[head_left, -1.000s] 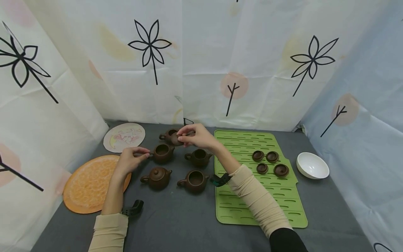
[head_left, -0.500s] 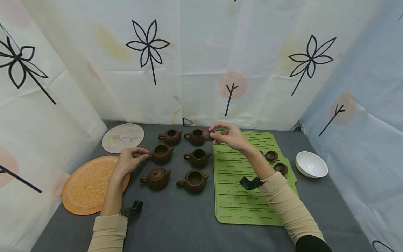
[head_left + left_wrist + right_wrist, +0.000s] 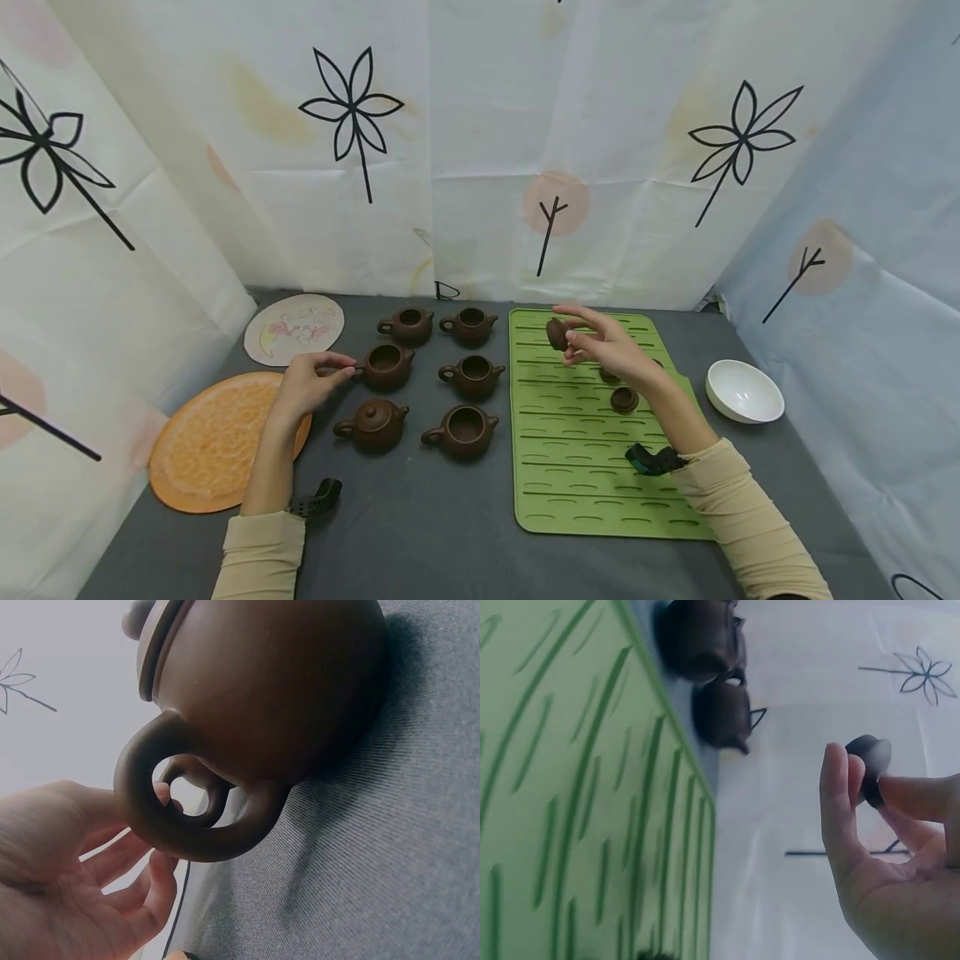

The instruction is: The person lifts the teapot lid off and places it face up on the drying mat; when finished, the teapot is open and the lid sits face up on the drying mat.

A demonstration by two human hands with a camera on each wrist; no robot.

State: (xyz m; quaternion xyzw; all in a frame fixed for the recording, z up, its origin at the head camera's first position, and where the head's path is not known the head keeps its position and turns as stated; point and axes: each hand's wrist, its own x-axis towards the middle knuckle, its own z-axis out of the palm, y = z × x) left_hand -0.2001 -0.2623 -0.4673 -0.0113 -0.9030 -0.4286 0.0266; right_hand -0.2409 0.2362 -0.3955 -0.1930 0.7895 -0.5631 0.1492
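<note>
My right hand pinches a small brown teapot lid and holds it in the air over the back of the green mat. The right wrist view shows the lid between thumb and fingertips. My left hand pinches the handle of an open brown teapot in the middle row. Several more brown teapots stand around it; one at the front left wears its lid, and it fills the left wrist view.
Loose lids lie on the mat, partly hidden behind my right hand. A white bowl sits right of the mat. An orange plate and a patterned round plate lie at the left. Patterned cloth walls enclose the table.
My right hand carried the lid from above the back teapots rightward, out over the green mat. The left hand stayed on the teapot handle.
</note>
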